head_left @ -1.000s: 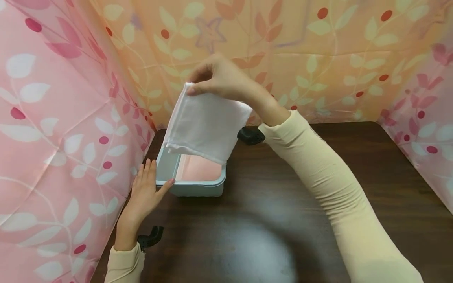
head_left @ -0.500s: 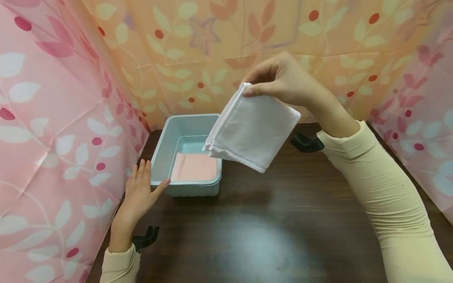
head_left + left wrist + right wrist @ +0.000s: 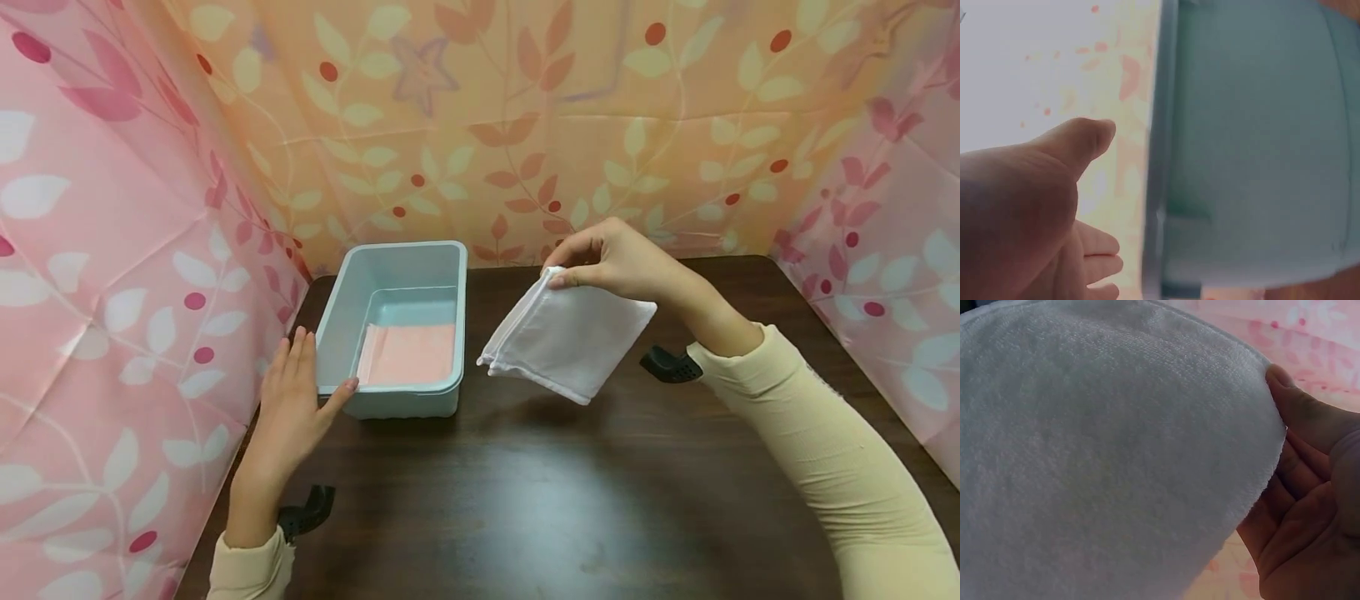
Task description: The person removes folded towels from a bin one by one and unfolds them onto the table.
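My right hand (image 3: 630, 262) pinches a folded white towel (image 3: 573, 337) by its top corner. The towel hangs tilted over the dark table, just right of a pale blue-grey plastic bin (image 3: 462, 333). Its fuzzy terry surface fills much of the right wrist view, the thumb (image 3: 1310, 412) on its edge. My left hand (image 3: 288, 408) is at the bin's near left corner with straight fingers, the thumb tip right at the rim. In the left wrist view the bin's outer wall (image 3: 1260, 137) stands beside that hand. Inside the bin a folded pink cloth (image 3: 412, 354) lies flat at the near end.
The dark wood table (image 3: 525, 508) carries the bin at its back left. A pink floral curtain (image 3: 120, 333) rises along the left edge, an orange one (image 3: 510, 100) behind, and another pink one (image 3: 900, 208) at right. Black wrist mounts (image 3: 670, 365) stick out from both wrists.
My right hand has carried the white towel from above the bin rightward, then lowered it toward the table. The pink cloth inside the bin has come into fuller view. My left hand stays at the bin.
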A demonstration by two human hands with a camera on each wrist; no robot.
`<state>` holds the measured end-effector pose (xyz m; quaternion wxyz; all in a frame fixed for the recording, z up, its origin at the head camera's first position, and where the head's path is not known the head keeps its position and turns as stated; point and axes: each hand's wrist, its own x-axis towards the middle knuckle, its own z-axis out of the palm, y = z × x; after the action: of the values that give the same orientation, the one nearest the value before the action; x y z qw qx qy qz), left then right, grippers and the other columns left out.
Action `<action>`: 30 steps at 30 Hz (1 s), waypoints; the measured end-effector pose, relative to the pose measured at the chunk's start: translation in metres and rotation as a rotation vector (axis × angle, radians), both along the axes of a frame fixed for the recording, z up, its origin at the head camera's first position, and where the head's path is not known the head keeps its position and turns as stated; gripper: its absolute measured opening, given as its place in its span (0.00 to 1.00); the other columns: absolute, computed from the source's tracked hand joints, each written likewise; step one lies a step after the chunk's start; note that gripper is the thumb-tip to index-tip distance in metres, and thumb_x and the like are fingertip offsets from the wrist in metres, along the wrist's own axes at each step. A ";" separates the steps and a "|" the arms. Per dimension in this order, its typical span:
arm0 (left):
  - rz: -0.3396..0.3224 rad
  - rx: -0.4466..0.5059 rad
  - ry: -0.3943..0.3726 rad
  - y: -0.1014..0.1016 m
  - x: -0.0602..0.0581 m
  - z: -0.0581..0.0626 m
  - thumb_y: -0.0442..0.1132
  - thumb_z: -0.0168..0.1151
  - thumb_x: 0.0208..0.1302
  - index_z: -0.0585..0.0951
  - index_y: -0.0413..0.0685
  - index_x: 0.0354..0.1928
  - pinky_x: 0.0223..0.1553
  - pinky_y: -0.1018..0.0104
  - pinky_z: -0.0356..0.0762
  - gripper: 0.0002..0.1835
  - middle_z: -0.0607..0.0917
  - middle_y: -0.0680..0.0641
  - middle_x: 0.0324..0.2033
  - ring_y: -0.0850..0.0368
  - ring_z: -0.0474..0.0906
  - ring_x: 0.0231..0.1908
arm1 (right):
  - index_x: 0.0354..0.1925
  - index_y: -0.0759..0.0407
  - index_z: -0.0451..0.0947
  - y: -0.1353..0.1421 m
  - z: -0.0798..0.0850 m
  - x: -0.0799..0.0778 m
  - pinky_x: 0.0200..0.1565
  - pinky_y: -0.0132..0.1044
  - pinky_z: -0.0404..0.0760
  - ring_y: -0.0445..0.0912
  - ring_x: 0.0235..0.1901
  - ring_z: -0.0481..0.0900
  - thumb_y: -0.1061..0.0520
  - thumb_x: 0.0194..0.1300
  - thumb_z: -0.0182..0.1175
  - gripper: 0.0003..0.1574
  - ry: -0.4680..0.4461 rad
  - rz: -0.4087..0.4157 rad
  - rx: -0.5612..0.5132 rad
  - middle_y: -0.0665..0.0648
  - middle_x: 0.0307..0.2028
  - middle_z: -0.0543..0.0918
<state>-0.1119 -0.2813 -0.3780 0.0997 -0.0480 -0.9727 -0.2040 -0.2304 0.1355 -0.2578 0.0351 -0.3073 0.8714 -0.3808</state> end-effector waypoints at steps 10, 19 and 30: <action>-0.160 -0.020 0.196 0.042 0.010 0.011 0.48 0.65 0.64 0.54 0.37 0.76 0.73 0.34 0.46 0.46 0.57 0.34 0.76 0.34 0.48 0.76 | 0.35 0.42 0.88 0.014 -0.025 0.012 0.38 0.29 0.78 0.39 0.33 0.80 0.47 0.57 0.72 0.06 -0.081 0.102 0.113 0.46 0.32 0.88; -0.240 -0.047 0.224 0.071 0.010 0.017 0.49 0.66 0.64 0.55 0.40 0.76 0.74 0.36 0.47 0.46 0.57 0.39 0.77 0.38 0.50 0.77 | 0.35 0.46 0.88 0.004 -0.052 -0.003 0.35 0.29 0.76 0.38 0.31 0.77 0.48 0.57 0.72 0.07 -0.213 0.252 0.199 0.46 0.30 0.87; -0.372 -0.121 0.172 0.105 0.017 0.006 0.55 0.63 0.65 0.54 0.46 0.78 0.76 0.43 0.50 0.46 0.57 0.46 0.78 0.47 0.50 0.78 | 0.34 0.53 0.88 -0.023 -0.104 -0.047 0.34 0.30 0.74 0.37 0.29 0.74 0.54 0.57 0.72 0.06 -0.255 0.248 0.249 0.47 0.28 0.86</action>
<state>-0.0946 -0.1764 -0.3724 0.1400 -0.2498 -0.9455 -0.1551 -0.2772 0.1121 -0.3613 0.2291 -0.3547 0.8558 -0.2988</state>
